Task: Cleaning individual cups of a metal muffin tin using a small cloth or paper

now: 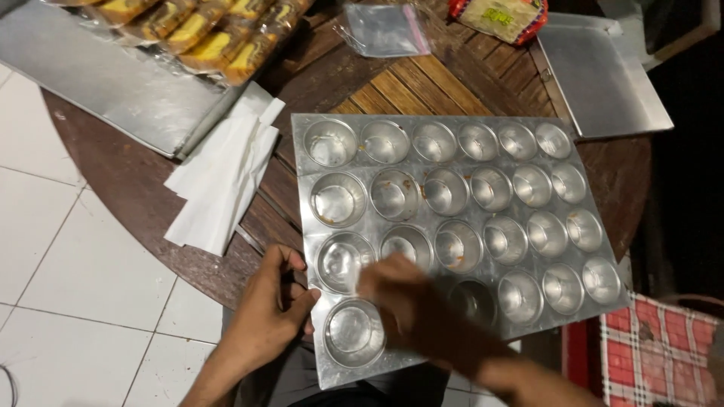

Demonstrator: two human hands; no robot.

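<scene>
The left hand (268, 313) grips the near left edge of a metal muffin tray (452, 151), thumb on top, fingers curled against its rim. The right hand (422, 309) is blurred over the cups in the tray's near rows; whether it holds anything I cannot tell. The tray lies on a round wooden table (143, 196), its near edge overhanging the table's near edge. White paper sheets (222, 177) lie left of it. At the far edge sit wrapped cake slices (204, 38) on a flat tray (105, 83), a clear bag (385, 29), and another flat metal tray (603, 75) at the far right
</scene>
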